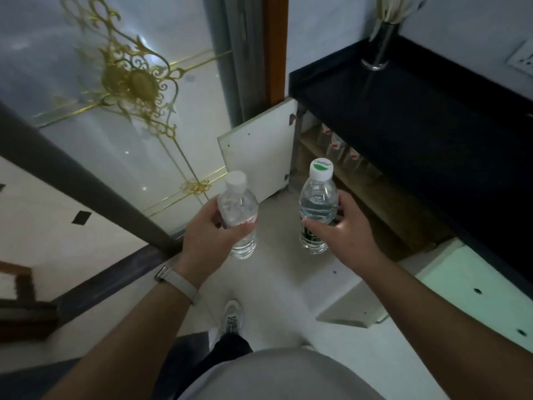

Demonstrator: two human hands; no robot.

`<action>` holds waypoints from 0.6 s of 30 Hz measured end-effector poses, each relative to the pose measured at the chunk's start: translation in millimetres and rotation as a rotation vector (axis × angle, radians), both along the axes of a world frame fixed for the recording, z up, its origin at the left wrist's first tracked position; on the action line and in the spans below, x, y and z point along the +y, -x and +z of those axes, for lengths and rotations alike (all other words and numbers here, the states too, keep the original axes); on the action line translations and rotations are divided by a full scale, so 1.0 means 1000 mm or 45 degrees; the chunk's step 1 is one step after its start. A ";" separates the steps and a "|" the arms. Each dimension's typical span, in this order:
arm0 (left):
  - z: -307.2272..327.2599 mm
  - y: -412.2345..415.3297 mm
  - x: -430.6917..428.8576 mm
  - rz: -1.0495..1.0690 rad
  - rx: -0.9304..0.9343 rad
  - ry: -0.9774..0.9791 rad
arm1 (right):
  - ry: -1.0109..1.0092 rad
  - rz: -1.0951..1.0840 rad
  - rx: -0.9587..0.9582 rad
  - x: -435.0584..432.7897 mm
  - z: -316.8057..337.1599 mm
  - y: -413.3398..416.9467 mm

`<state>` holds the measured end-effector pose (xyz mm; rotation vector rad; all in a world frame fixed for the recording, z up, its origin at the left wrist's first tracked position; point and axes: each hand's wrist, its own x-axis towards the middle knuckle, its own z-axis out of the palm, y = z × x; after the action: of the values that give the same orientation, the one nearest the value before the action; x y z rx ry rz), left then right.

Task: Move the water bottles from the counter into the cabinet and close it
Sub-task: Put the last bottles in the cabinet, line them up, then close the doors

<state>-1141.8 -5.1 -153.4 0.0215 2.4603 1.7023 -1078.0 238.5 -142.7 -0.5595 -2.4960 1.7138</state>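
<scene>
My left hand [209, 230] grips a clear water bottle with a white cap and red label [238, 209], held upright over the floor. In my right hand [346, 226] is a second clear bottle with a green-marked white cap and dark green label [318, 203], also upright. Both are in front of the open cabinet [372, 192] under the black counter [432, 116]. Inside, several bottles with red labels [343, 148] stand on the wooden shelf. The left cabinet door [259, 151] and the right door [476, 287] both stand open.
A glass vase [377, 44] with pale stems stands at the back of the counter, and a wall socket [523, 57] is at the far right. A glass door with gold ornament [129, 79] fills the left. My shoe [232, 316] is on the pale floor below.
</scene>
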 end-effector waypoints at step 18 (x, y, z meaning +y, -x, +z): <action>-0.015 0.189 0.017 -0.624 -0.087 0.051 | -0.072 -0.674 -0.153 -0.048 0.013 0.055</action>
<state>-1330.3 11.8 -168.0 0.5075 2.1968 1.4130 -1132.6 190.9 -129.8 -1.2149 -2.1765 1.4341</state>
